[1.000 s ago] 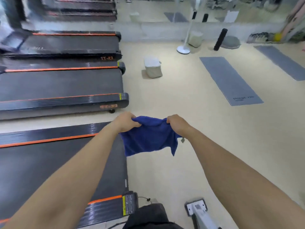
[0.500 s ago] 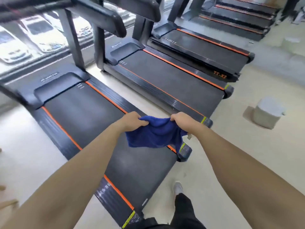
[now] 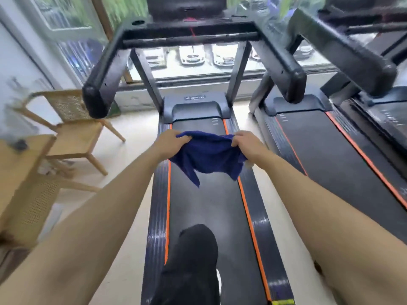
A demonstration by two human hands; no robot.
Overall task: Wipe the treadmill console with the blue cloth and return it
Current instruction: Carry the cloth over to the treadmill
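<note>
A blue cloth (image 3: 208,155) hangs stretched between my two hands above the treadmill belt (image 3: 209,208). My left hand (image 3: 170,142) grips its left top edge and my right hand (image 3: 245,143) grips its right top edge. The treadmill console (image 3: 187,9) is at the top of the view, dark and partly cut off, well beyond my hands. Two black handrails (image 3: 103,80) reach toward me from the console on either side. My leg in black trousers (image 3: 191,260) stands over the belt.
A second treadmill (image 3: 330,155) runs parallel on the right, with a narrow strip of floor between. A wooden chair (image 3: 72,128) and a wooden table (image 3: 19,168) stand on the left. A window with parked cars outside fills the far wall.
My view has swung left from the open gym floor across the row of treadmills, and now faces one treadmill head-on. Both hands kept the same grip on the cloth.
</note>
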